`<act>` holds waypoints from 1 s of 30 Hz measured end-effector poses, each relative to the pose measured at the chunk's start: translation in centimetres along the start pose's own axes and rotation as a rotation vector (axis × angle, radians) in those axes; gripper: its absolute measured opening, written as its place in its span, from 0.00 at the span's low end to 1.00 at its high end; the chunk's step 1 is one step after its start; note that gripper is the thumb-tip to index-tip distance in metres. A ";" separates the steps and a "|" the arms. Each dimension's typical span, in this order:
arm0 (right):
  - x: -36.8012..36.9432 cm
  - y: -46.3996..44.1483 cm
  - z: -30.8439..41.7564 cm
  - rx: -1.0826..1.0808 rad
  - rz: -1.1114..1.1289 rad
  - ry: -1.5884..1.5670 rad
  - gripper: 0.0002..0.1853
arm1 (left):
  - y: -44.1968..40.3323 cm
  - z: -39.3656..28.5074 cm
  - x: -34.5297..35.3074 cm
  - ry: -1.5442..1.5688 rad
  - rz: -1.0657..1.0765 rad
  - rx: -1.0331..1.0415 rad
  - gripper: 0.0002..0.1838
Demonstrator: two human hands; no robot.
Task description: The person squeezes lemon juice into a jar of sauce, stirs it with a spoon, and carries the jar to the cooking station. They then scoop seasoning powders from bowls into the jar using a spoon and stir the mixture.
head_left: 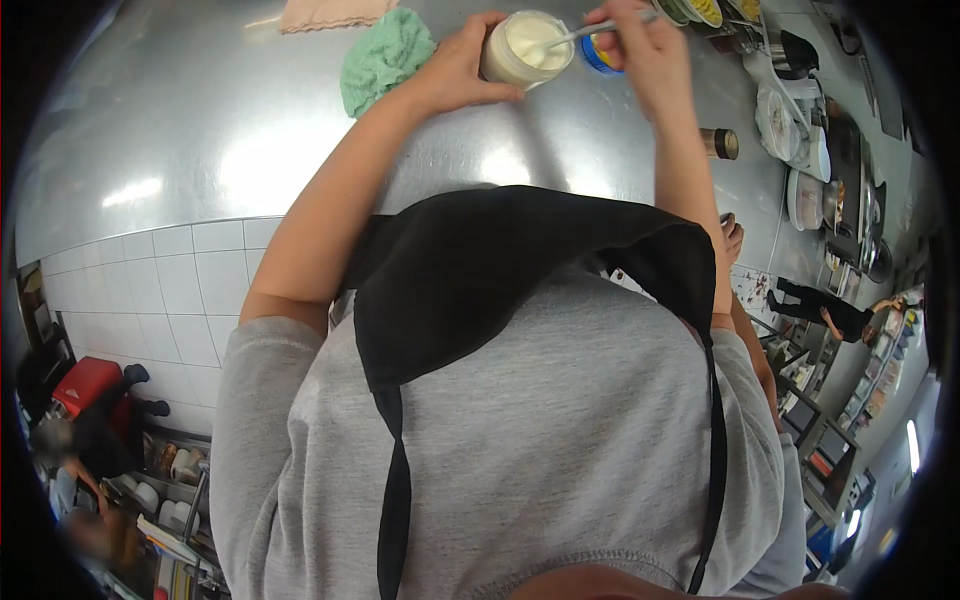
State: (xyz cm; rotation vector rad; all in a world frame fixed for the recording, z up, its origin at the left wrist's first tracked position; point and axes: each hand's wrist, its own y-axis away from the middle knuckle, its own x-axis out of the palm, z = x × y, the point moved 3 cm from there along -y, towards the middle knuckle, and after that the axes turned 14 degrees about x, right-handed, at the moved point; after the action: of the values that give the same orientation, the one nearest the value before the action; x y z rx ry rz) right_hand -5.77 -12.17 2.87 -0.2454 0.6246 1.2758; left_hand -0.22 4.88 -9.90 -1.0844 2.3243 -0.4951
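Near the top centre of the head view stands an open jar (511,66) of creamy white stuff. My left hand (462,68) is wrapped round the jar's left side. A metal spoon (585,31) dips into the cream, its handle pinched in my right hand (648,55). Just right of the jar, partly behind my right hand, lies a blue lid (592,57) with some yellow on it. A crumpled green cloth (385,62) rests on the steel table (220,130) beside my left hand.
A pinkish cloth (335,12) lies at the top edge. On the right are a small dark-capped bottle (721,144), plastic containers (803,198) and bowls of food (703,11). A co-worker's hand (733,238) shows close beside my right arm. Other people stand farther off on both sides.
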 end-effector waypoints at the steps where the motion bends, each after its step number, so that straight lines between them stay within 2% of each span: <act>1: 1.3 -0.1 -0.6 -0.014 0.033 0.028 0.16 | 0.0 0.2 0.0 0.057 -0.012 -0.019 0.49; 3: 2.9 -0.2 -1.0 -0.026 0.089 0.108 0.16 | -0.4 -0.1 0.0 0.115 -0.022 -0.031 0.49; 5: 2.2 -0.4 -0.5 -0.020 0.088 0.127 0.16 | -0.6 -1.0 0.0 -0.167 0.104 -0.042 0.48; 9: 0.1 -0.3 0.0 0.027 0.062 0.064 0.15 | -0.9 -1.4 0.3 -0.262 0.086 -0.047 0.47; 11: 0.6 0.6 0.0 0.040 0.040 -0.021 0.15 | -1.0 -1.3 0.1 0.050 0.045 -0.141 0.47; 15: 2.6 3.5 1.9 0.086 -0.013 -0.224 0.14 | -0.8 -3.6 -2.1 0.006 -0.011 -0.060 0.47; 19: 5.3 5.8 7.8 -0.135 -0.028 -0.294 0.10 | 0.9 -6.2 -7.3 -0.143 -0.215 0.086 0.45; 25: 13.0 6.7 15.1 -0.334 0.220 -0.344 0.07 | 6.3 -9.7 -17.2 -0.442 -0.468 0.150 0.45; 29: 16.5 5.4 17.7 -0.517 0.283 -0.401 0.08 | 10.3 -11.2 -20.9 -0.634 -0.681 0.037 0.45; 30: 16.8 5.3 18.8 -0.529 0.229 -0.408 0.09 | 10.7 -12.1 -21.5 -0.681 -0.691 -0.027 0.45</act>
State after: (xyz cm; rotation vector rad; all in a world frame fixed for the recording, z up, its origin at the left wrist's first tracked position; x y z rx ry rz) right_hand -2.54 12.48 9.56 -0.3413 -0.0464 1.6446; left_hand -2.18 29.52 0.66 -1.7412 1.3455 -0.2635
